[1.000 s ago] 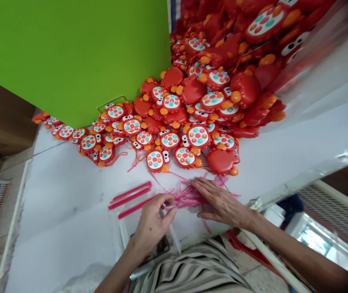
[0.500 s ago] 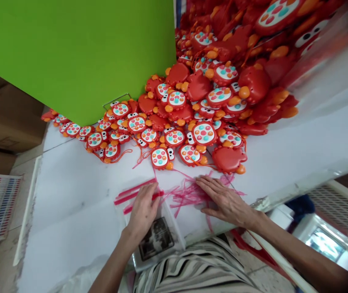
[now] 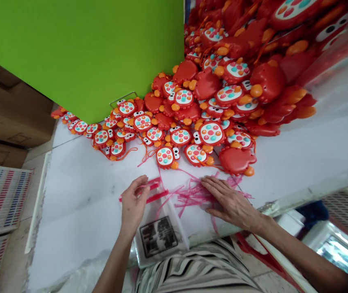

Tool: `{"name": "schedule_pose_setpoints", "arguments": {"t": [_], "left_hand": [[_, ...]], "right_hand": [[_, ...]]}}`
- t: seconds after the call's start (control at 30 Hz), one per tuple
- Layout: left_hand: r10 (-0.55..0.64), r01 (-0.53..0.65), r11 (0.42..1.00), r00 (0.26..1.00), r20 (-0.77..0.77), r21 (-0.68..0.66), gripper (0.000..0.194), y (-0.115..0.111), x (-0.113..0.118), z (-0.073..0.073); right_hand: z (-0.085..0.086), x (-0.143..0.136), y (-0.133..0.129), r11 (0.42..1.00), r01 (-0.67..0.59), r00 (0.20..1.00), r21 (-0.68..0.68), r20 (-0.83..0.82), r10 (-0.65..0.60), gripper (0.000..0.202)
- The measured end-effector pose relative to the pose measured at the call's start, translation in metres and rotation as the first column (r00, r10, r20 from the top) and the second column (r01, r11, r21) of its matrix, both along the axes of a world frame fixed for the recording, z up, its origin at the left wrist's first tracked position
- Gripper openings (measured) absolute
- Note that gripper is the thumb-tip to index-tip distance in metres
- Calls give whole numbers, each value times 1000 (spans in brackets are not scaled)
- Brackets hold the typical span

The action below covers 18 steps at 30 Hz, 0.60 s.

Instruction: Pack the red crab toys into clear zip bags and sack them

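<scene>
Loose pink plastic strips (image 3: 189,195) lie in a tangle on the white table. My right hand (image 3: 232,203) rests flat over their right side, fingers stretched out. My left hand (image 3: 134,201) is at the upper left of a clear plastic box (image 3: 183,234), thumb and fingers closed on a pink strip (image 3: 143,186). Flat bundles of brighter pink strips (image 3: 156,196) lie across the box's far end, beside that hand. A dark picture (image 3: 158,237) shows in the box. Just beyond the strips sits a red crab-shaped toy (image 3: 165,157) with a white, button-dotted face.
A large heap of similar red toys (image 3: 210,133) with orange cords spreads across the back. Behind it stands a tall green panel (image 3: 79,53). Cardboard boxes (image 3: 9,110) and striped stacks (image 3: 1,199) are at the left. A white perforated basket (image 3: 345,215) is below the table's right edge.
My left hand has drawn back left from the pink bundles, and its fingers have curled into a pinch. My right hand stays on the strips. The whole view has shifted slightly.
</scene>
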<state>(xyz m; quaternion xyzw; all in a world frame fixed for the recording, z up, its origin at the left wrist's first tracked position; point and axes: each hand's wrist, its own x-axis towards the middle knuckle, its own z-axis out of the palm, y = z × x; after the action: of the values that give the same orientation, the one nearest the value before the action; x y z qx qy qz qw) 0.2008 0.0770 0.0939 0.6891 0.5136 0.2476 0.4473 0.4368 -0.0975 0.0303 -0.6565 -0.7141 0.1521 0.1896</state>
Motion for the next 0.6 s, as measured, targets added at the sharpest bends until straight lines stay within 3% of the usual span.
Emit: {"name": "schedule_pose_setpoints", "arguments": {"t": [0.1, 0.17, 0.27, 0.4, 0.5, 0.53, 0.6], "left_hand": [[-104, 161, 968, 957, -272, 194, 22, -1, -16, -5], [-122, 201, 954, 937, -328, 221, 20, -4, -23, -7], [-39, 81, 986, 961, -272, 144, 21, -5, -26, -7], [155, -155, 988, 986, -53, 9, 27, 9, -32, -3], [291, -282, 954, 953, -85, 106, 32, 27, -46, -5], [282, -250, 951, 943, -176, 183, 33, 34, -52, -7], [195, -43, 945, 871, -451, 325, 33, 44, -64, -12]], "right_hand": [[-1, 0, 0, 1000, 6, 1000, 2, -12, -6, 71], [-3, 0, 0, 1000, 6, 1000, 15, -21, -6, 71], [-6, 0, -1, 1000, 5, 1000, 30, -22, -4, 72], [-8, 1, -2, 999, 5, 1000, 49, -5, -5, 72], [-8, 1, -1, 998, 0, 1000, 70, 12, -1, 72], [-8, 0, -1, 997, -3, 1000, 75, 18, 1, 72], [-8, 0, 0, 996, -9, 1000, 87, 21, 7, 72]]}}
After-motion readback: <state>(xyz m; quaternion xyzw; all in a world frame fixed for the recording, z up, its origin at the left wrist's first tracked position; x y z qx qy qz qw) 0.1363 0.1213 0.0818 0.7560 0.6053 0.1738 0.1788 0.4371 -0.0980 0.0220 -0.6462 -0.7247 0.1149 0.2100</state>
